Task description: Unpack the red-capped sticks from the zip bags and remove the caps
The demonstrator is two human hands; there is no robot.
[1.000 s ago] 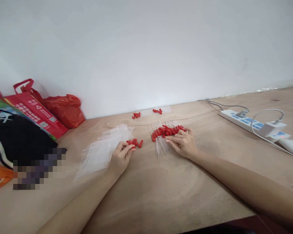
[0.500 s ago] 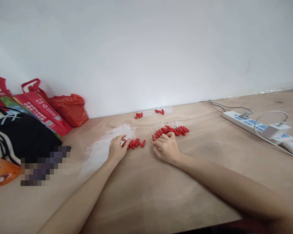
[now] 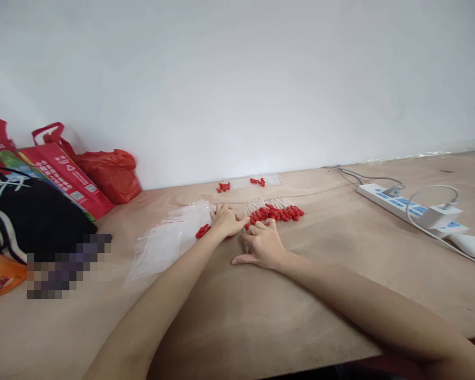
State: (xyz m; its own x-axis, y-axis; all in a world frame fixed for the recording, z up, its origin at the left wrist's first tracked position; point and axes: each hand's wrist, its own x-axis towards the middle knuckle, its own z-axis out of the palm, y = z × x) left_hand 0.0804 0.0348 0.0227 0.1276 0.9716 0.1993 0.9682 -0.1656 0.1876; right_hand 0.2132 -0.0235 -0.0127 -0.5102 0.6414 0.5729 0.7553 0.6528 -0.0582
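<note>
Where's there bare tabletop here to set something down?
The wooden tabletop is bare between the right forearm and the power strip, and between the right forearm and left forearm. Crowded: the middle, where the left hand, right hand, red-bulbed droppers and zip bags sit close; also the left side, around the red plastic bag.

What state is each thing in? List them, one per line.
Bare left hand: palm down, grip hidden.
Bare right hand: open, thumb spread from fingers.
Red-bulbed clear plastic droppers: lying in a heap.
Flat transparent plastic bags: overlapping; seals unclear.
Long white plastic power strip: grey plug inserted.
Boxy white charger: plugged in, cable attached.
Glossy red plastic bag: bunched up.
</note>
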